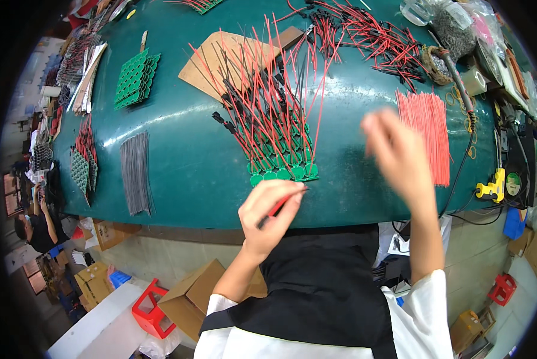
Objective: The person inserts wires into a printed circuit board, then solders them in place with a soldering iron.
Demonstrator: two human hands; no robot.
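Currently I view both bare hands over the near half of the green table (190,179). Left hand (258,206): thumb and fingers pinched together on a slim red piece (278,205), at the near edge of the boards (272,176); whether it touches them, I cannot tell. Boards: green, mid-table, red and black leads (262,113) fanning from them toward the far side, partly over a tan panel (199,70). Right hand (402,157): raised, motion-blurred, between the boards and the red wires (427,137) to the right; I cannot tell whether its fingers hold anything. Black wires (135,173) lie left; a yellow glue gun (492,188), near right.
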